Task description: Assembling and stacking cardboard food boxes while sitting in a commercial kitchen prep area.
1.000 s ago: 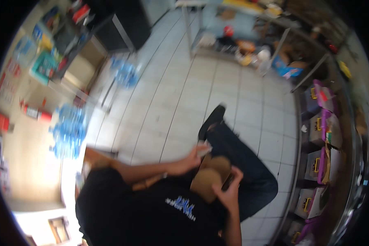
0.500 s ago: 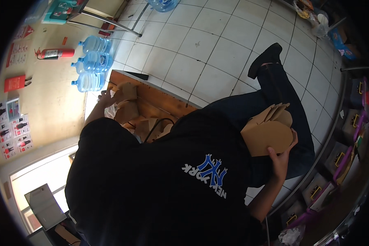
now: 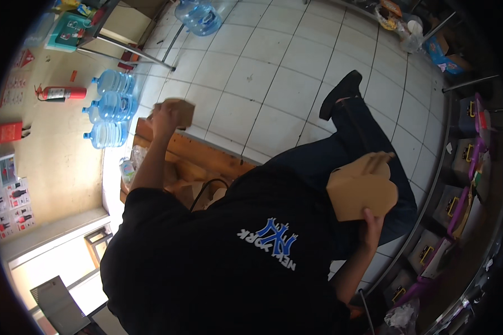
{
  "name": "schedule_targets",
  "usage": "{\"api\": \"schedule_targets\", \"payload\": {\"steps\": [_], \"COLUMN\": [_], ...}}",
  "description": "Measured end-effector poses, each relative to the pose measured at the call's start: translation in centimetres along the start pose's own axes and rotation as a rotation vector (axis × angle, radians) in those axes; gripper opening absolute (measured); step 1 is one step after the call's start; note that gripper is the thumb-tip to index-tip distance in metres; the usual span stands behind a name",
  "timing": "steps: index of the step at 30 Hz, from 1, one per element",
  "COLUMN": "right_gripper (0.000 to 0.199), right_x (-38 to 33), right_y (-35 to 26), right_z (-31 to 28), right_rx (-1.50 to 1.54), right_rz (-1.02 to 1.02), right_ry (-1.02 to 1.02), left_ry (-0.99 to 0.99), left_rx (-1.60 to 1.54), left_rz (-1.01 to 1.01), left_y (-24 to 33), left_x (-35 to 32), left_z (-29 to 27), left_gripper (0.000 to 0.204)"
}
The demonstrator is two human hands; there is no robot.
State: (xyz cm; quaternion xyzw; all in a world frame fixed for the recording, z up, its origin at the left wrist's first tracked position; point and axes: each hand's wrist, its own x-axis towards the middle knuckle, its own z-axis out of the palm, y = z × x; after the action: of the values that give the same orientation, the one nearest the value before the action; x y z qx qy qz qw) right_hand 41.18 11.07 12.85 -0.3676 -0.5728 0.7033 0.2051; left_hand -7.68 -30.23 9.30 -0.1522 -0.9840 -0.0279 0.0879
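Observation:
In my left hand [image 3: 165, 118] is a small brown cardboard food box [image 3: 185, 113], raised above the end of a wooden crate [image 3: 198, 148]. The fingers are closed around it and partly hidden. On the other side, my right hand [image 3: 370, 224] grips the lower edge of several nested cardboard boxes [image 3: 359, 195] with open flaps, close by my right thigh. More cardboard pieces [image 3: 189, 192] and a dark curved cord or handle [image 3: 208, 188] show inside the crate, partly covered by my sleeve.
Large blue water bottles [image 3: 110, 107] line the left wall, near a red fire extinguisher [image 3: 61, 93]. Another water bottle [image 3: 200, 18] stands at a table's legs. Grey drawers with purple trim [image 3: 451, 209] run along the right. A clear plastic bag [image 3: 129, 170] sits at the crate's left end.
My left hand has come up out of the crate with a cardboard box in it. My right hand keeps hold of the other boxes, and the view has shifted slightly.

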Motion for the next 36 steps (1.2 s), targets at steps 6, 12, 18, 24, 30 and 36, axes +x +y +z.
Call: {"api": "schedule_targets", "payload": {"steps": [6,12,18,24,30,36], "right_gripper": [0.086,0.076,0.069,0.071,0.070,0.070], "right_x": [2.9,2.3,-0.2,0.4,-2.3,-4.5], "right_y": [-5.1,-2.6,1.2,7.6,5.4,-0.9], "right_z": [3.7,5.4,5.1,0.9,-2.7,-3.0], "right_rx": [0.959,1.088,0.971,1.459,1.135,1.062], "right_rz": [-0.267,-0.230,-0.189,-0.404,-0.447,-0.525], "right_ry": [0.268,0.264,0.501,0.025,0.133,0.433], "left_ry": [-0.123,-0.500,-0.442,-1.514,-2.473,-2.069], "left_rx": [-0.475,-0.741,-1.245,-1.256,-1.050,-1.024], "left_rz": [0.972,1.456,1.093,0.910,1.019,1.176], "left_y": [24.2,34.9,32.7,37.0,41.5,42.3], "left_x": [-0.7,-10.4,-9.9,-8.7,-11.3,-10.8], "left_z": [-8.3,-13.8,-6.3,-2.2,-5.3,-5.8], "left_gripper": [0.024,0.026,0.097,0.138,0.135,0.132]}}
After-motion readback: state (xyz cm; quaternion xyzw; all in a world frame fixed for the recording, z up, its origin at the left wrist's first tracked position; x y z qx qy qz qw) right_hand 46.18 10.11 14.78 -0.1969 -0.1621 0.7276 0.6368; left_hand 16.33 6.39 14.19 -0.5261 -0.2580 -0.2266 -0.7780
